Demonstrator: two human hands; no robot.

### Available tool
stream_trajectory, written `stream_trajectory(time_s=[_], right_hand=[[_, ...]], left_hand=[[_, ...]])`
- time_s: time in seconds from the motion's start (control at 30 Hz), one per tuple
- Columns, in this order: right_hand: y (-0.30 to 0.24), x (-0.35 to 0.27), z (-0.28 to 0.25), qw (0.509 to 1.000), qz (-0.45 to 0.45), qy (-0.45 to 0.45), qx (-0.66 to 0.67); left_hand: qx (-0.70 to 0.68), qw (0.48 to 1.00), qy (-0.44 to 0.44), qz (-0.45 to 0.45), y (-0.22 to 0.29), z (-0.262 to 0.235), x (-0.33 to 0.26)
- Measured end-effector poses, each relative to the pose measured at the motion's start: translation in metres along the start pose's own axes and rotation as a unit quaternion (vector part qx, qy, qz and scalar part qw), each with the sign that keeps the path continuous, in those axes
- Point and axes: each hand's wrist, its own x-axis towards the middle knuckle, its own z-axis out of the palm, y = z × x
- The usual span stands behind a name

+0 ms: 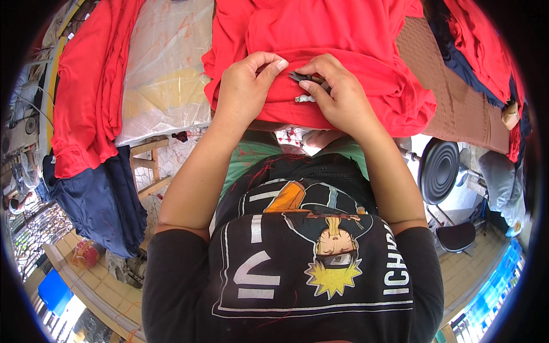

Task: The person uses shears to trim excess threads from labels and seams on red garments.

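A heap of red fabric [326,28] lies in front of me, folded and bunched along its near edge. Over this cloth my left hand [245,86] is closed in a pinch, thumb against index finger; whatever sits between the tips is too small to make out. My right hand [342,97] grips a pair of dark metal thread snips [299,76], their points toward my left fingertips. A white wrapped piece [305,99] shows below the right thumb, seemingly part of the snips. The two hands are slightly apart.
Red garments [86,86] hang at the left over navy cloth [103,200], beside a plastic-covered surface [166,68]. Brown cardboard [457,103] extends right, with more red cloth [483,51] on it. A black round disc [439,171] stands below the cardboard's edge.
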Motion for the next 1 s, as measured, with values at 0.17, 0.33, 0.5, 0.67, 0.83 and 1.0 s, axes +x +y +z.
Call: stream_trajectory(time_s=[0.17,0.33,0.5,0.67,0.83,1.0], right_hand=[[-0.003,0.001,-0.001,0.999,0.011,-0.003,-0.042],[-0.004,-0.002,-0.003,1.0,0.013,0.019,0.001],[0.0,-0.006,0.002,0.999,0.023,0.019,0.02],[0.0,-0.006,0.001,0.999,0.04,0.012,0.02],[0.002,-0.007,0.0,0.998,0.045,0.007,0.033],[0.002,-0.007,-0.003,0.997,0.042,-0.015,0.066]], left_hand=[[0.002,1.0,0.0,0.022,0.008,-0.002,-0.006],[0.106,0.989,-0.013,0.105,0.01,-0.006,-0.03],[0.268,0.939,0.063,0.206,-0.011,0.005,-0.037],[0.281,0.928,0.075,0.234,-0.012,0.01,-0.041],[0.123,0.991,0.023,0.05,-0.005,0.004,-0.035],[0.015,0.999,-0.042,-0.029,0.0,-0.006,-0.024]])
